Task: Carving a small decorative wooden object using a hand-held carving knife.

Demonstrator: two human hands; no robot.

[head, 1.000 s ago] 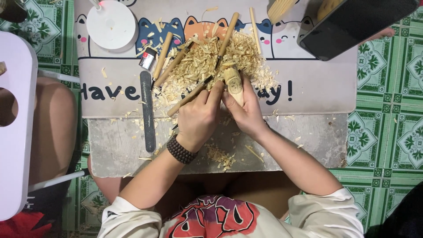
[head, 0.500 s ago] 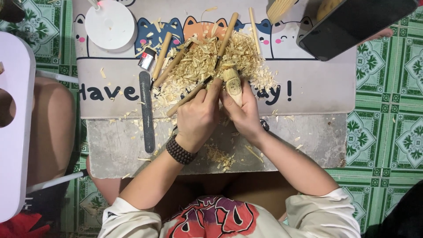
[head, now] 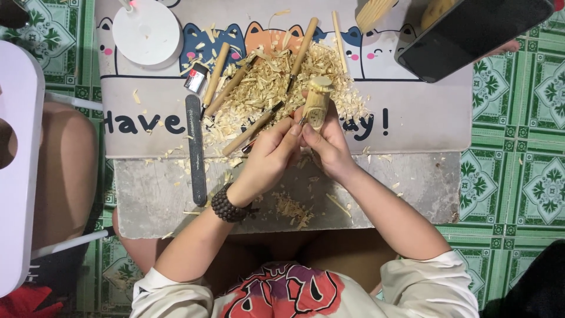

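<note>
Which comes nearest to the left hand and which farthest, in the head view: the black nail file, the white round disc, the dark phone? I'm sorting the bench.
From the left hand:
1. Black nail file, just to its left on the mat.
2. White round disc, top left.
3. Dark phone, top right corner.

Above your hands (head: pixel 300 147), pale yellow shavings (head: pixel 271 82) cover a grey mat (head: pixel 412 112) printed with blue and orange cartoon cats. The figure (head: pixel 316 103) you hold is light tan wood. Dark brown beads (head: pixel 226 205) circle your left wrist. Green patterned floor tiles (head: pixel 518 147) lie right of them.
</note>
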